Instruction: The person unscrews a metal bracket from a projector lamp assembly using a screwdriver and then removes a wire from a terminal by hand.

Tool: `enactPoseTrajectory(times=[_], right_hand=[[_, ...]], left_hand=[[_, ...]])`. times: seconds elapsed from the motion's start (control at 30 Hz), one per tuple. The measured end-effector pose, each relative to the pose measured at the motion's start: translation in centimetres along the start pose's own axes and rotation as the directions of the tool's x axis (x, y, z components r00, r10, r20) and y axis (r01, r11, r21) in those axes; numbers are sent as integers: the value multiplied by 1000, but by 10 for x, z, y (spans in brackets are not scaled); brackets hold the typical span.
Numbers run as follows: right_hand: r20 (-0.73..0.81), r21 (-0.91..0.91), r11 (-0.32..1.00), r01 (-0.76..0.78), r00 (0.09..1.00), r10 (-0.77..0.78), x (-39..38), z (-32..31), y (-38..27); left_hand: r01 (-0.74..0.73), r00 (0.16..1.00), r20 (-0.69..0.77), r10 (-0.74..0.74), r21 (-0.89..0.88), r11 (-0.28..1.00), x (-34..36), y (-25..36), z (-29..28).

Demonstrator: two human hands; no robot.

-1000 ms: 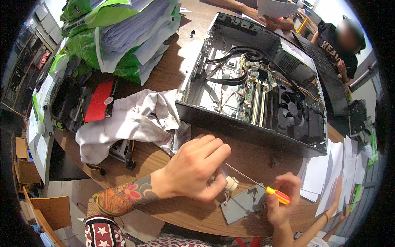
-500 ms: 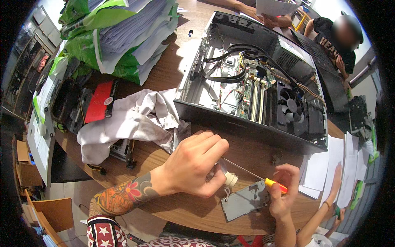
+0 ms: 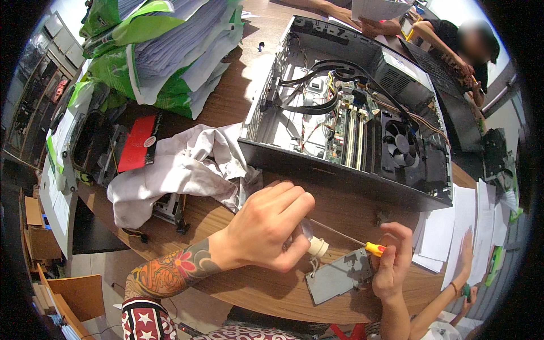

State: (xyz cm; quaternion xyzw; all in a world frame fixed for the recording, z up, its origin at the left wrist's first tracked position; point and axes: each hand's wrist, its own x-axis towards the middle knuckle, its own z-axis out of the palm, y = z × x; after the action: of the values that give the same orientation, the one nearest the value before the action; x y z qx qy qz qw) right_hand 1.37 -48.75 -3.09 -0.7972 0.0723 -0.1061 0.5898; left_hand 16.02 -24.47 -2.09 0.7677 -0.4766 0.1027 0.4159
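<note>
My left hand is closed around a small translucent bottle with a cream top, its knuckles uppermost. My right hand grips a yellow-and-red screwdriver, whose thin shaft points left into the left hand's grip; the tip is hidden. A grey metal plate lies on the table just below the bottle. Above my hands sits an open black computer case with cables, memory sticks, a fan and a power supply. A crumpled pale cloth lies left of the case's near corner.
Green-wrapped paper stacks, a red-and-black box and metal parts occupy the left. White sheets cover the right side. People's hands reach in at right and top. A person in black is at a keyboard.
My right hand and screwdriver have risen slightly; my left hand has shifted slightly upward. The person in black has extended an arm toward the keyboard.
</note>
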Motion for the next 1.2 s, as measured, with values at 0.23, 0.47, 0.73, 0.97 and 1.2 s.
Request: enactPoseTrajectory(times=[0.23,0.47,0.73,0.97,1.2], right_hand=[[-39,-248,883,400,906,-421,9,5,3],[8,-152,987,-52,999,53,-5,-8,2],[-33,-278,879,389,910,-413,9,1,-11],[30,-202,950,238,971,-237,4,2,-4],[44,-227,885,406,912,-407,8,1,-13]], left_hand=[[-4,1000,-25,4,-11,1000,2,3,2],[-7,1000,-16,7,15,1000,2,3,-1],[-29,999,-25,30,51,998,7,3,-2],[-21,1000,-18,22,78,997,3,6,-1],[-8,1000,-11,9,100,995,6,9,0]])
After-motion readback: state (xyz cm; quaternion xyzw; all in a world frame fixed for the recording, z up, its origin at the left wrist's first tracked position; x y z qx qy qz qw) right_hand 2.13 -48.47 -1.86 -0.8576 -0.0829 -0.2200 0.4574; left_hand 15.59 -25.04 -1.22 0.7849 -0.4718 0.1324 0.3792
